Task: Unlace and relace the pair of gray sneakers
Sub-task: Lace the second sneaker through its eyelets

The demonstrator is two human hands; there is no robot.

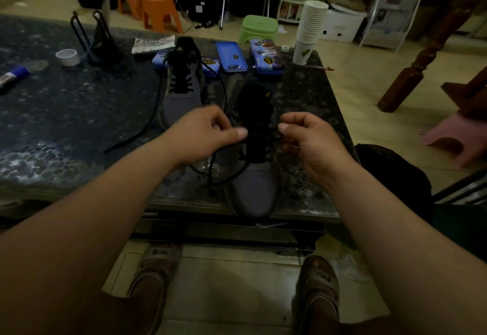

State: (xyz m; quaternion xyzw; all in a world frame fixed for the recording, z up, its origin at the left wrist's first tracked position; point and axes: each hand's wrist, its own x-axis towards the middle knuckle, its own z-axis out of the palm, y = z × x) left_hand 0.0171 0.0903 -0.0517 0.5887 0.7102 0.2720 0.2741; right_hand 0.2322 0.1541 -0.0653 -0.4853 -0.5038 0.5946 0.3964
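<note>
Gray near sneaker [254, 184] sits at centre frame, its toe over the near edge of the speckled table [79, 124]. The left hand [205, 130] and right hand [308, 137] each pinch its black lace [218, 174] between thumb and curled fingers. The second sneaker [181, 89] lies above and to the left, its loose lace [147, 124] trailing.

left hand [208, 130] pinching, right hand [307, 138] pinching

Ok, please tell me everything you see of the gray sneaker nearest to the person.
The near gray sneaker rests on the dark speckled table, toe toward the person at the near edge. Its upper looks like fabric; the tongue is black. Its black lace hangs loose, looping beside it. The left hand and right hand each pinch the lace.
</note>
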